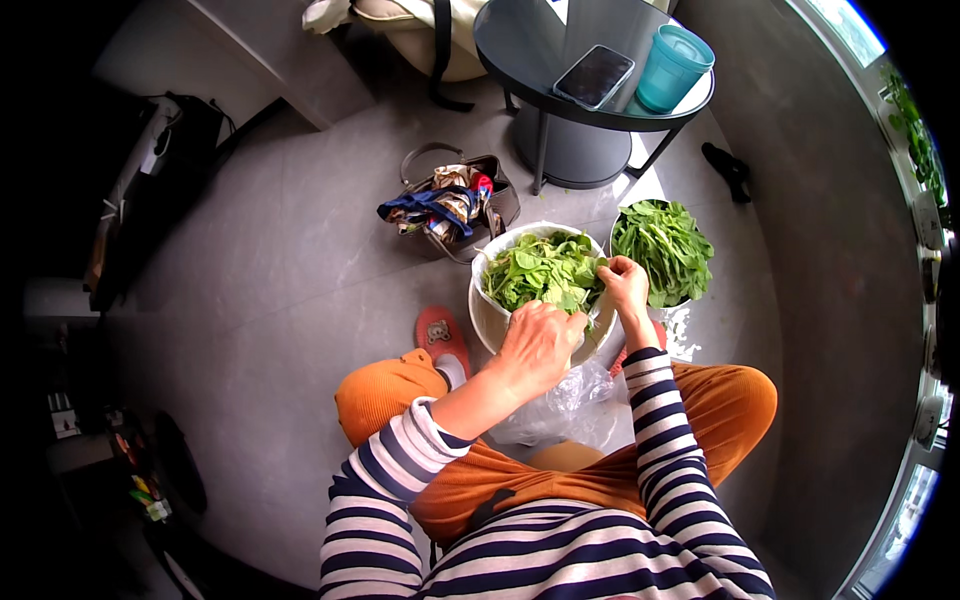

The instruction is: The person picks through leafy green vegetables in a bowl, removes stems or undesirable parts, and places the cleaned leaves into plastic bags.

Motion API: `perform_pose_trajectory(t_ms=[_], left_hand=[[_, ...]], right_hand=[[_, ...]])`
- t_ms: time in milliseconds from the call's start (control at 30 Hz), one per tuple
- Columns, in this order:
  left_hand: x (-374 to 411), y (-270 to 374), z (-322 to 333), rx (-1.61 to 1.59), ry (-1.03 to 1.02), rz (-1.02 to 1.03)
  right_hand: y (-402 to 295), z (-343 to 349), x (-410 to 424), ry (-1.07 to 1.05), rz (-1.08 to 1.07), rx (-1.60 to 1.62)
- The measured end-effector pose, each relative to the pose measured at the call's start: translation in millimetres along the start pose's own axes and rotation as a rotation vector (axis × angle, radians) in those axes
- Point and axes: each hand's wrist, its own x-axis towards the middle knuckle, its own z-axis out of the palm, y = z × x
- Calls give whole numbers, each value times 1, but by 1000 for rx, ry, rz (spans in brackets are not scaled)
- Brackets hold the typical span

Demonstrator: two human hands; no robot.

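Note:
A white bowl-like container stands on the floor between my feet, its upper part lined with pale plastic. Loose leafy greens fill it. My left hand is over its near edge with the fingers curled; what they may hold is hidden beneath. At the right edge of the greens, my right hand pinches a small green leaf between thumb and fingers. Just right of that hand, a second container holds a neater heap of long-stemmed greens. Crumpled clear plastic lies nearer to me.
A brown handbag with a patterned scarf sits beyond the container. Farther off, a round dark table carries a phone and a teal lidded cup. A black object lies by the right wall.

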Motion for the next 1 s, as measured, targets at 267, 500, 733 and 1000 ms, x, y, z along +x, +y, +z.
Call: perform_pose_trajectory(t_ms=[267, 500, 733, 1000], left_hand=[[-3, -3, 0, -5, -49, -14], [1, 1, -7, -27, -6, -18], [-2, -1, 0, -53, 1, -2], [-5, -2, 7, -32, 0, 22]], right_hand=[[5, 8, -3, -21, -57, 755], [-2, 13, 19, 64, 19, 400], [-39, 25, 35, -187, 8, -184], [-73, 35, 24, -182, -207, -591]])
